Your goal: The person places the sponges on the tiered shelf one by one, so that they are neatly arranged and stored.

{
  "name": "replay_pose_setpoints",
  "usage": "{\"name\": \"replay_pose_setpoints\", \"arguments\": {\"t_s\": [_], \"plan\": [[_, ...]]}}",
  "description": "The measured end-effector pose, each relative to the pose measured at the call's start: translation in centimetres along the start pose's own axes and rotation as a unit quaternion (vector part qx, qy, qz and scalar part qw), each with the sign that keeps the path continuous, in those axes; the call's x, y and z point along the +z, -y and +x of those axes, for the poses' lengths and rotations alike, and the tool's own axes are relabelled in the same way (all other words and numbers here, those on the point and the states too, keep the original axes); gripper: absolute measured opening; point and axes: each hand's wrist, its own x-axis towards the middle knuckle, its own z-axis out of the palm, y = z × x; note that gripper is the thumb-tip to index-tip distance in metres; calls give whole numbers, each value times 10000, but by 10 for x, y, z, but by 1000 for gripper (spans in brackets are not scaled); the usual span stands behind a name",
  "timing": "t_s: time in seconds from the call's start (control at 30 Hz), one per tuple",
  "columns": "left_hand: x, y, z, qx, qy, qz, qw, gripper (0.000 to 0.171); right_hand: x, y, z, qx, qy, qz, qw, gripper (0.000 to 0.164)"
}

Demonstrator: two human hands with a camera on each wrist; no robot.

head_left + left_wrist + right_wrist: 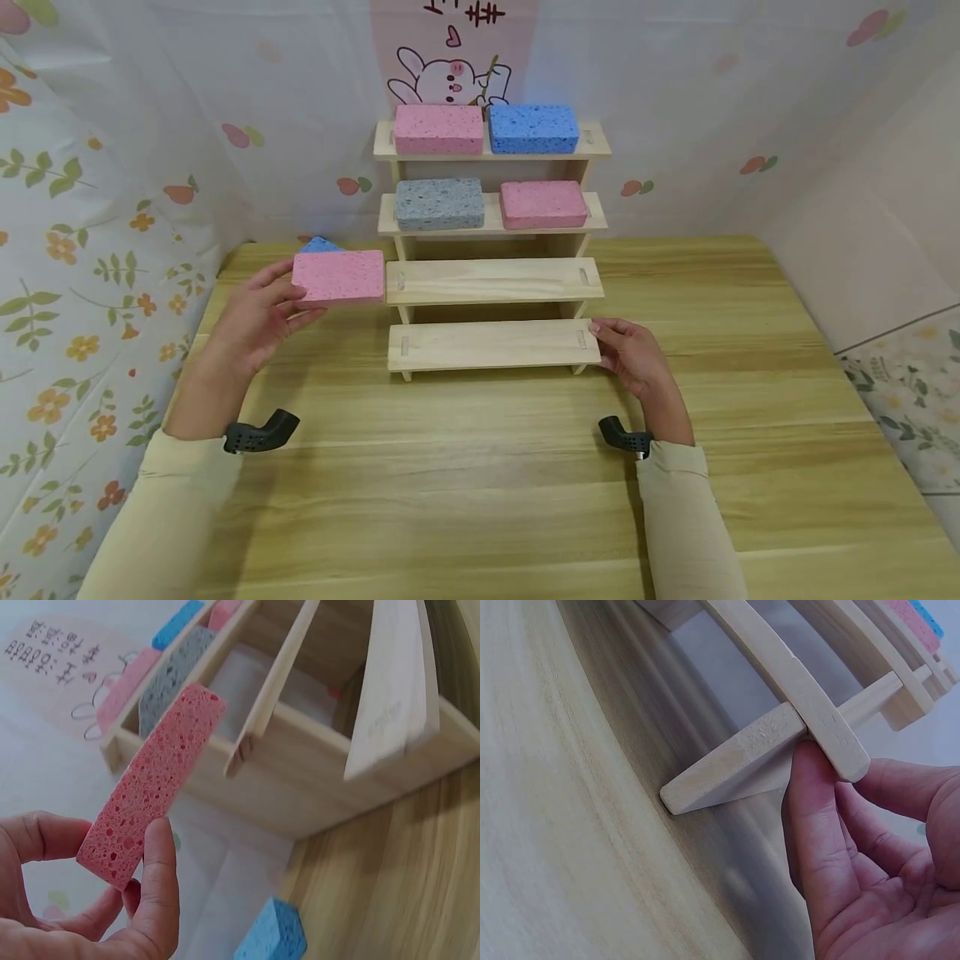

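Observation:
My left hand (258, 321) pinches a pink sponge (339, 277) by its left end, just left of the third tier of a wooden stepped rack (495, 282). In the left wrist view the thumb and fingers hold that pink sponge (154, 780) in the air. My right hand (630, 354) grips the right end of the rack's lowest board (495, 346); the right wrist view shows thumb and fingers around the board's end (840, 754). The top tier bears a pink sponge (438, 130) and a blue sponge (533, 129). A grey sponge (440, 204) and another pink sponge (543, 205) lie one tier below.
Behind the held sponge, another blue sponge (321, 244) lies on the wooden table (480, 483), mostly hidden in the head view. A printed white cloth (675, 100) hangs behind the rack, and a flowered cloth (90, 275) is at the left.

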Motion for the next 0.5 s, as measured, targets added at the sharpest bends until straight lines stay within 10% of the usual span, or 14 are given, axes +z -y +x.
{"name": "replay_pose_setpoints", "arguments": {"t_s": [0.5], "plan": [[47,11,3,-73,128,111,9998,60,-1,0,-2,-41,-13,-19,10000,11]]}}
